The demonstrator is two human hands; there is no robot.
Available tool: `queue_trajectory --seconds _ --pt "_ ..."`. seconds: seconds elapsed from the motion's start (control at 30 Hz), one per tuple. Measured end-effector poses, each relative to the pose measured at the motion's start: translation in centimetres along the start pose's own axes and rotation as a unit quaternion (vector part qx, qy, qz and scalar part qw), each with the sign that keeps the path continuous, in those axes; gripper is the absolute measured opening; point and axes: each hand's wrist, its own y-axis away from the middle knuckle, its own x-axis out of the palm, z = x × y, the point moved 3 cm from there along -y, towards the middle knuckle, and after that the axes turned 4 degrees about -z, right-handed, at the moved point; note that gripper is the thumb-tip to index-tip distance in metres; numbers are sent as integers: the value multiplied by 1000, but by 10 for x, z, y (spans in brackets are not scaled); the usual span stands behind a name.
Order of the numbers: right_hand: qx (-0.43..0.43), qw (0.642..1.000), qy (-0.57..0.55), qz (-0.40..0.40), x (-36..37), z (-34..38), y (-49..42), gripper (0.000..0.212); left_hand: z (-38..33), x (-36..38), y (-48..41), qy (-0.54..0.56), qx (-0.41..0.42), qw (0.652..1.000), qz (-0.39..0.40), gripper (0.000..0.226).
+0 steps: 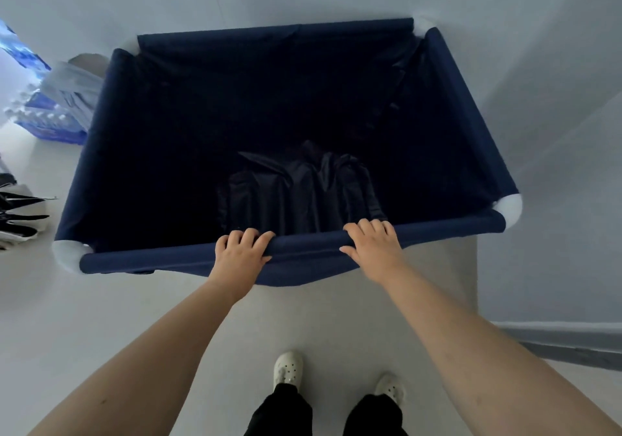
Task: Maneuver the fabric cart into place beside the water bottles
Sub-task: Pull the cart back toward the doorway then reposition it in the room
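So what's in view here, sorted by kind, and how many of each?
Fabric cart: 1
White corner joints on its frame: 4
Packs of water bottles: at least 2, blurred
Hands gripping the near rail: 2
Shoes: 2
Total: 11

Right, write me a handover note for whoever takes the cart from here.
Left hand: gripping the near rail of the navy fabric cart, fingers curled over the top.
Right hand: gripping the same rail, further right.
Cart: far end close to the wall corner; dark folded fabric lies inside.
Water bottle packs: on the floor at the cart's far left corner, a grey bag between them and the cart.
Done: cart appears to be alongside the bottles.
Left: check final alignment, then let go.
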Motion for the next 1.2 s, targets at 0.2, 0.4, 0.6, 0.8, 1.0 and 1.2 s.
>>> queue_trajectory --seconds 0.2,0.4,0.6,0.8,1.0,1.2 --pt "-7 1000 -15 -20 -3 -20 12 35 -21 -2 -5 -2 0 1000 12 47" --pt "-2 999 -24 -30 -6 -44 28 36 -48 -5 -9 -5 10 1000 16 47" --pt "3 999 -31 -31 -7 -72 45 37 -79 -10 -13 -5 26 1000 4 47" --pt "17 999 -35 -37 -12 -104 65 37 -115 -13 -20 -2 45 999 -7 48" --pt "41 998 -37 -44 -18 -142 89 38 -157 -14 -28 -1 56 998 -1 47" --pt "55 998 -29 -10 -19 -186 115 42 -205 -15 -36 5 73 997 -2 47"
